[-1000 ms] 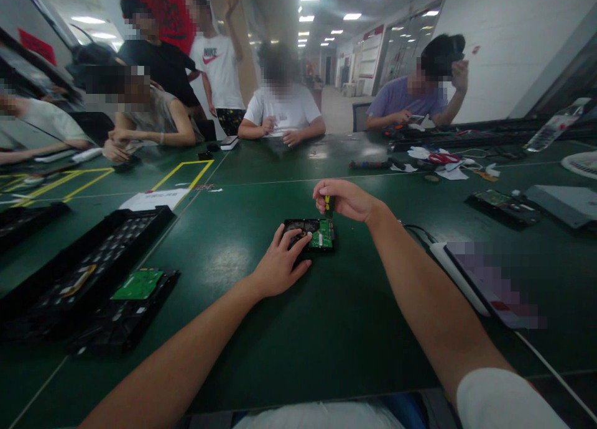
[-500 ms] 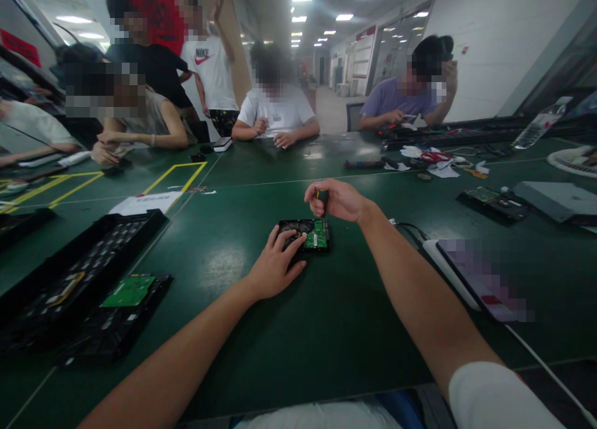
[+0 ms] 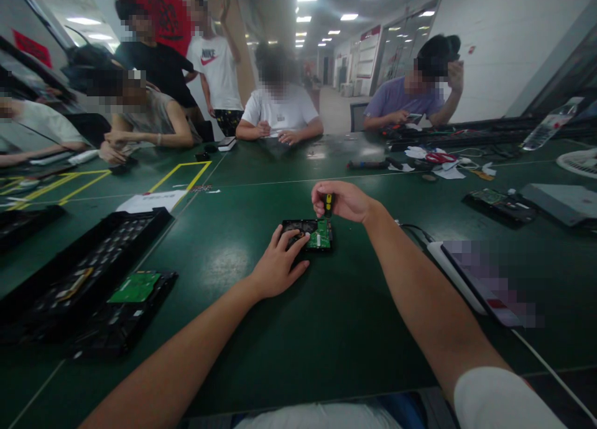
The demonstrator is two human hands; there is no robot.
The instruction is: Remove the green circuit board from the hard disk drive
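A hard drive [image 3: 321, 237] with a green circuit board lies on the green table in front of me. My left hand [image 3: 282, 264] rests on its left side with fingers spread, the fingertips touching the drive and its board. My right hand [image 3: 344, 200] is closed round a screwdriver [image 3: 329, 204] with a yellow and black handle. The screwdriver stands nearly upright over the drive's far right corner. Its tip is too small to make out, so I cannot tell whether it touches a screw.
At left lie a long black tray [image 3: 93, 261] and another drive [image 3: 135, 289] with a green board. To the right are a phone [image 3: 485, 283], a further hard drive [image 3: 500, 206] and a grey metal box [image 3: 562, 202]. A water bottle [image 3: 553, 124] stands tilted behind. Several people are around the table.
The view has swung slightly left. My right hand has turned a little, and more of the screwdriver's handle shows. My left hand stays on the hard drive.
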